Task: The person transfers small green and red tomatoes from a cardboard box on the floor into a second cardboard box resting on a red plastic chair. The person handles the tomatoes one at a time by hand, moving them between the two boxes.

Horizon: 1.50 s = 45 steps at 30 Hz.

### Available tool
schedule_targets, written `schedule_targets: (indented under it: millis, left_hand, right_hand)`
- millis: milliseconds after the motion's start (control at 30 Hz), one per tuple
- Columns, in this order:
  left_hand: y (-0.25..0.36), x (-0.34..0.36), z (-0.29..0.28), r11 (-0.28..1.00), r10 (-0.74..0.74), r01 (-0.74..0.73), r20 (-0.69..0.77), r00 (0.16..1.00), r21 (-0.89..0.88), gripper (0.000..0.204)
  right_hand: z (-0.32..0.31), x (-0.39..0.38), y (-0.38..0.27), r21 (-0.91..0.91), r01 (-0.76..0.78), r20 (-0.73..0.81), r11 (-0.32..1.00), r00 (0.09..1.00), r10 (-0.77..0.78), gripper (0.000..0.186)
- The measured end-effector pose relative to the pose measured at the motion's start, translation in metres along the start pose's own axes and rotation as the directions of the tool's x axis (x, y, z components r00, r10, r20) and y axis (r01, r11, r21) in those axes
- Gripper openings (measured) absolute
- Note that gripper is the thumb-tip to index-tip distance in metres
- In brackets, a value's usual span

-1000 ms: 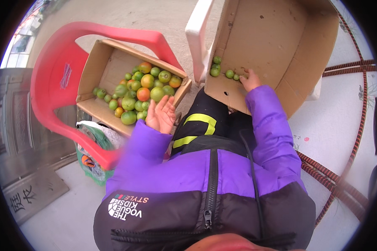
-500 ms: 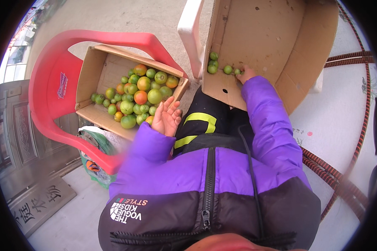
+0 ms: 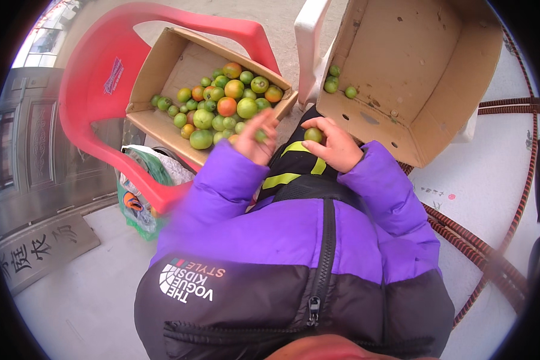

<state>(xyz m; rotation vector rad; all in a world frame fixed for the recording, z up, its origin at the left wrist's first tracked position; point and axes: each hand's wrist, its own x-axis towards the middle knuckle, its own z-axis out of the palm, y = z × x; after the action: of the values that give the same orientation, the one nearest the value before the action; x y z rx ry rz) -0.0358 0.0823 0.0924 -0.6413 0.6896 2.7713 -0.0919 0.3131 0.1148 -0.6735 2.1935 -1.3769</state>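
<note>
Gripping one small, round, green tomato between thumb and fingers of the bare right hand, above the lap, apart from both boxes. Apparently partway through moving tomatoes by hand from one box to the other, judging by the layout, with the carry in hand and the release not yet made. Holding the bare left hand near the right one, at the near corner of the tan, rectangular cardboard box on the left; unable to tell, through the blur, whether grasping the small green shape at the fingers. Likely needing next a light, steady pinch and a low release over the chosen box, to avoid bruising or dropping the fruit.

Counting tomatoes: one in the right hand; at least three small, smooth, green tomatoes at the near left of the larger, tan, rectangular cardboard box on the right; more than thirty round, green-and-orange tomatoes in the left box, too heaped for an exact number. Counting boxes: two. Counting chairs: one curved, red plastic armchair bearing the left box, one white plastic chair, mostly hidden, by the right box.
</note>
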Motion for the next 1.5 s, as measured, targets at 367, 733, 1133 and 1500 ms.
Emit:
schedule_targets:
  millis: [367,733,1133,1500]
  left_hand:
    - [-0.038,-0.002,-0.002,0.954,-0.261,0.244,0.082,0.962,0.177,0.046]
    - [-0.003,0.014,-0.027,0.988,-0.02,0.022,0.011,1.0,-0.152,0.052]
    - [-0.023,0.016,-0.026,0.988,-0.12,0.124,-0.053,0.991,0.091,0.047]
    - [-0.021,-0.005,0.005,0.95,-0.277,0.236,0.204,0.939,0.205,0.048]
  right_hand:
    - [0.01,0.002,-0.01,0.027,0.164,-0.065,0.986,0.985,-0.162,0.043]
    - [-0.052,0.112,0.111,-0.326,-0.444,-0.366,0.835,0.873,0.321,0.052]
    - [-0.053,0.088,0.152,-0.096,-0.398,-0.439,0.912,0.84,0.32,0.045]
    - [-0.036,0.014,0.004,0.337,0.035,0.0,0.941,0.999,-0.037,0.036]
